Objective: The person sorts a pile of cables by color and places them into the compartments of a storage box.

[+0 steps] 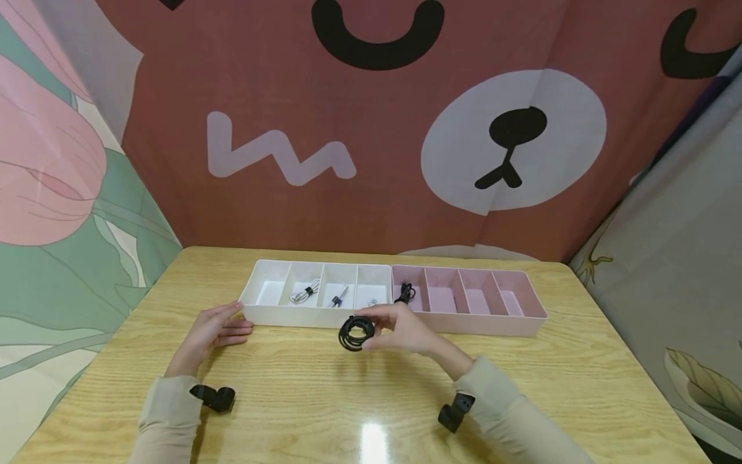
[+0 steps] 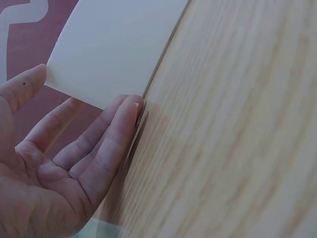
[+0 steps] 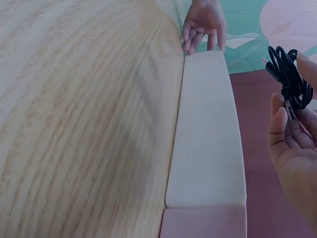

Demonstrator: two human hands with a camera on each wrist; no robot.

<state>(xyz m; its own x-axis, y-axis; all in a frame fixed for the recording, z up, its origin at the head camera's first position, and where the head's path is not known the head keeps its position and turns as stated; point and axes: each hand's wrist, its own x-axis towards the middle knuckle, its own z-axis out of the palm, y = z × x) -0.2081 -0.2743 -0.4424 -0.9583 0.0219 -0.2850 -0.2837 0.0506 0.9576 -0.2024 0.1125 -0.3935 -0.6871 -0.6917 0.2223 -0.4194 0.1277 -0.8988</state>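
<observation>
My right hand (image 1: 400, 327) pinches a coiled black cable (image 1: 352, 340) between thumb and fingers, in front of the white divided box (image 1: 307, 316) and raised off the table. In the right wrist view a metal plug end shows on the cable (image 3: 292, 82) beside the right hand (image 3: 299, 153). At the box's left end, my left hand (image 1: 210, 332) touches the corner with its fingertips. The left wrist view has this hand's fingers (image 2: 116, 136) fairly straight against the white end wall (image 2: 114, 49).
A pink divided box (image 1: 481, 324) adjoins the white one on its right. A white cable (image 1: 305, 291), a small cable with a dark tie (image 1: 339, 298) and a black cable bundle (image 1: 407, 293) lie in separate compartments. Behind the wooden table (image 1: 290, 399) hangs a printed curtain (image 1: 382, 206).
</observation>
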